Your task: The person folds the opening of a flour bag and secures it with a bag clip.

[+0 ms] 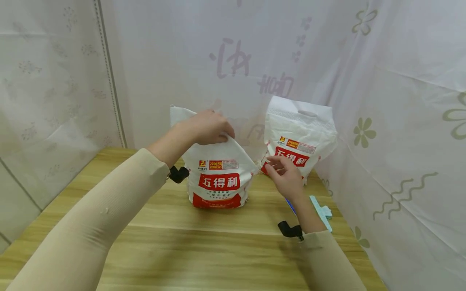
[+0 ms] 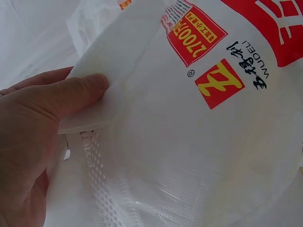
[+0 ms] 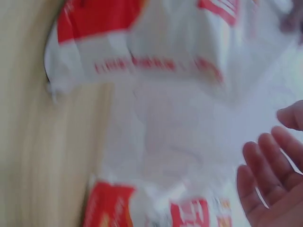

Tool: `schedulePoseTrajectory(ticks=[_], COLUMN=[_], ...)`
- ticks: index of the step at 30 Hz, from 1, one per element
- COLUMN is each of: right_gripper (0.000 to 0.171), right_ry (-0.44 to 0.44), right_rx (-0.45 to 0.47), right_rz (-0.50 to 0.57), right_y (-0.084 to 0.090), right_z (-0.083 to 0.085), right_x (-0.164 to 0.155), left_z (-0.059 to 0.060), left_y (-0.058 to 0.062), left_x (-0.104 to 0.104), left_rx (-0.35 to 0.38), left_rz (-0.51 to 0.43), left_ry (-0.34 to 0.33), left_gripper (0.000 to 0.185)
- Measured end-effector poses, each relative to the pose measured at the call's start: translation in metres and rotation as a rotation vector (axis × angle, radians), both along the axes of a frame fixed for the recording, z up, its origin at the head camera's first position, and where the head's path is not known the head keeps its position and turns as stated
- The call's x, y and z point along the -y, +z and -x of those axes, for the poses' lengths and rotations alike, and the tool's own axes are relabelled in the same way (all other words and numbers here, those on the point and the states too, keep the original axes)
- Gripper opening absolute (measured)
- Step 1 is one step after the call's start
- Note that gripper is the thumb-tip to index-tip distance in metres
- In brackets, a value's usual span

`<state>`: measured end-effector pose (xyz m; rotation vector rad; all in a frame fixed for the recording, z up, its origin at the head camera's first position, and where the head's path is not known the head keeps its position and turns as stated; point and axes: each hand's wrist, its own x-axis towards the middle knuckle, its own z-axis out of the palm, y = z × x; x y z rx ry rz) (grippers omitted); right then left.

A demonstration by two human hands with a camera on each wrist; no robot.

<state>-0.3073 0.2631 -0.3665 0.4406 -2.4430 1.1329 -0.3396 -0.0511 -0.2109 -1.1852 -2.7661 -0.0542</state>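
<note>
Two white bags with red printing stand on the wooden table (image 1: 218, 230), and the left hand (image 1: 205, 127) grips the nearer one by its folded top edge: in the left wrist view the thumb (image 2: 71, 94) presses flat on the white flap while the other fingers curl behind it, so the flap is pinched between them. That near bag (image 1: 218, 178) stands upright about the middle of the table, its red band and label facing the person, its top pulled up and leaning to the right under the hand. The right hand (image 1: 285, 173) hovers just to the right of the near bag's upper corner, fingers loosely spread and slightly bent, holding nothing; the right wrist view, which is blurred, shows its fingers (image 3: 265, 165) parted with the bag's white surface close in front of them, and whether a fingertip touches the bag cannot be told. Behind that hand, farther off and to the right, the second bag (image 1: 298, 133) stands upright with a cut-out handle near its top, close to the white curtain (image 1: 400, 121). On the table's right edge, near the right wrist, lies a pale green clip (image 1: 322, 212), partly hidden by the forearm. Both arms wear beige sleeves (image 1: 109, 210).
</note>
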Motion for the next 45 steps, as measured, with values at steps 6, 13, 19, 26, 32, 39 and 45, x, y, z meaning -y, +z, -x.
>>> schedulePoseTrajectory(ticks=[6,13,19,26,32,39,45], right_gripper=[0.029,0.037,0.038,0.034,0.034,0.031,0.032], right_ry=[-0.078,-0.094,-0.118,-0.15,-0.203,-0.204,-0.232], right_rx=[0.11,0.357,0.478,0.537,0.643,0.676,0.722], right_rz=[-0.159,-0.337,-0.444,-0.471,-0.523,-0.54,-0.529], right_y=[0.011,-0.012,-0.035,-0.052,-0.057,-0.056,-0.058], right_z=[-0.004,0.0,-0.001,0.004,0.004,0.001,0.001], right_x=[-0.055,-0.114,-0.141,-0.15,-0.145,-0.14,-0.138], left_z=[0.0,0.001,0.001,0.002,0.002,0.001,0.002], left_y=[0.002,0.001,0.001,0.0,-0.001,-0.001,-0.001], left_x=[-0.001,-0.001,-0.001,-0.002,-0.002,-0.001,-0.001], left_rx=[-0.004,-0.007,-0.002,0.004,0.01,0.015,0.01], left_rz=[0.006,0.013,0.015,0.018,0.008,0.006,0.007], left_ry=[-0.018,-0.021,-0.013,-0.023,-0.027,-0.024,-0.021], left_gripper=[0.027,0.025,0.024,0.022,0.022,0.022,0.022])
